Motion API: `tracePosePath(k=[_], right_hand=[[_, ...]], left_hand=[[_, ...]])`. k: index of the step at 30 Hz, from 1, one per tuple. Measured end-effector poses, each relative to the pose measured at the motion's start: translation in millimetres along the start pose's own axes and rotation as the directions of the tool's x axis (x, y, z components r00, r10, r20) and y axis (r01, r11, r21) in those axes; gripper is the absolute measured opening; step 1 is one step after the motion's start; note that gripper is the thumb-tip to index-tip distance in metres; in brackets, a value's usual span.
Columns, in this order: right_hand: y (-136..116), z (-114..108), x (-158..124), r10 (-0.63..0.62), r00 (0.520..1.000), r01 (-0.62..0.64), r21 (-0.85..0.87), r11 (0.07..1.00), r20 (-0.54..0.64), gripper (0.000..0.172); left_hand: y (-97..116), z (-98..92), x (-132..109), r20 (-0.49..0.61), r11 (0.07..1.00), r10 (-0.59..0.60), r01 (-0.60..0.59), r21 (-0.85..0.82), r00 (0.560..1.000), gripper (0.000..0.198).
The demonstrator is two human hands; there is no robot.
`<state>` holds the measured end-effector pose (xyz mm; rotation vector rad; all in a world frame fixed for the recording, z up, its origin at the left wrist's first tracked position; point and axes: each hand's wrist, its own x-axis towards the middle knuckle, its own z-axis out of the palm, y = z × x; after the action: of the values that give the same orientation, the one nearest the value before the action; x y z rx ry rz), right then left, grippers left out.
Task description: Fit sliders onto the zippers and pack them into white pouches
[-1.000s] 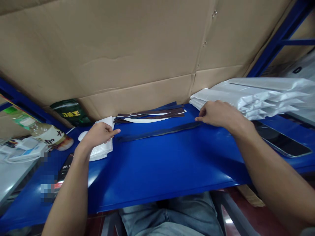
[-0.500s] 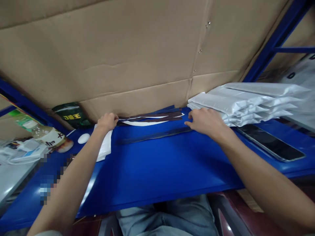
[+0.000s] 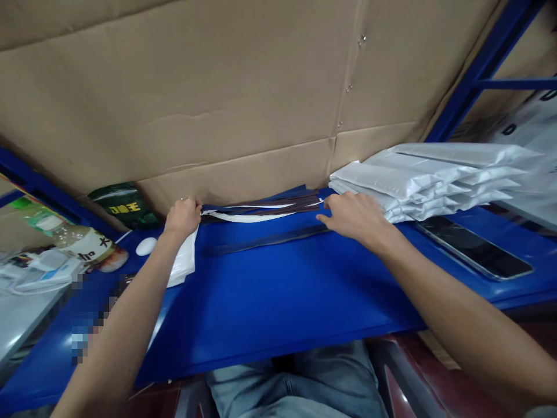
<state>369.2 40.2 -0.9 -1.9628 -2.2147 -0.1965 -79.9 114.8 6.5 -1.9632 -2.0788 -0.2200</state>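
Long thin strips (image 3: 261,216), dark brown, blue and white, lie in a loose bundle along the foot of the cardboard wall. My left hand (image 3: 185,216) has its fingers closed on the left end of these strips; the fingertips are partly hidden. At the other end, my right hand (image 3: 350,213) hovers with thumb and fingers apart and nothing visible between them. A single dark strip (image 3: 270,239) lies by itself on the blue table in front of the bundle, its right end close to my right thumb.
White plastic packs (image 3: 418,180) are stacked at the right, with a phone (image 3: 476,247) in front. White bags (image 3: 183,264) lie under my left forearm. Farther left are a white egg-shaped object (image 3: 146,246), a drink bottle (image 3: 89,244) and a dark green pouch (image 3: 124,204). Cardboard (image 3: 243,87) closes the back.
The view has shifted slightly. My left hand stays at the left end of the strips, and my right hand keeps its open shape near the right end. The strips in the bundle lie slightly differently.
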Motion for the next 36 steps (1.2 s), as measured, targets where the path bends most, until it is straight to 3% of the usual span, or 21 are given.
tracePosePath(k=[3,6,10,12,14,18,24,30,36], right_hand=[[-5,4,0,-0.057,0.997,0.064,0.113,0.992,-0.057,0.033],[-22,10,-2,-0.196,0.978,0.207,0.320,0.925,-0.067,0.026],[-55,19,-12,-0.365,0.922,0.363,0.616,0.699,-0.129,0.023],[-68,23,-17,-0.393,0.899,0.400,0.725,0.561,-0.192,0.025],[-76,25,-22,-0.391,0.893,0.394,0.810,0.434,-0.225,0.029],[-81,29,-24,-0.363,0.911,0.298,0.919,0.259,-0.193,0.033],[-81,38,-22,-0.395,0.909,0.196,0.974,0.118,-0.135,0.031],[-78,36,-20,-0.402,0.912,0.137,0.986,0.100,-0.086,0.032],[-72,32,-17,-0.588,0.808,0.031,0.995,0.091,0.029,0.030]], left_hand=[[12,-15.3,-21,-0.186,0.988,0.042,-0.069,-0.142,0.982,0.028],[40,-25.9,-52,-0.326,0.898,0.066,-0.198,-0.393,0.943,0.021],[89,-29.6,-94,-0.335,0.634,0.102,-0.320,-0.704,0.937,0.023],[109,-28.6,-108,-0.318,0.502,0.153,-0.351,-0.790,0.936,0.023],[122,-26.8,-118,-0.317,0.433,0.204,-0.375,-0.820,0.926,0.020],[134,-23.4,-128,-0.333,0.438,0.293,-0.435,-0.786,0.896,0.014],[138,-24.4,-134,-0.361,0.442,0.404,-0.525,-0.727,0.840,0.014],[135,-31.4,-135,-0.342,0.464,0.445,-0.540,-0.702,0.828,0.013],[136,-33.6,-137,-0.321,0.411,0.540,-0.577,-0.706,0.778,0.017]])
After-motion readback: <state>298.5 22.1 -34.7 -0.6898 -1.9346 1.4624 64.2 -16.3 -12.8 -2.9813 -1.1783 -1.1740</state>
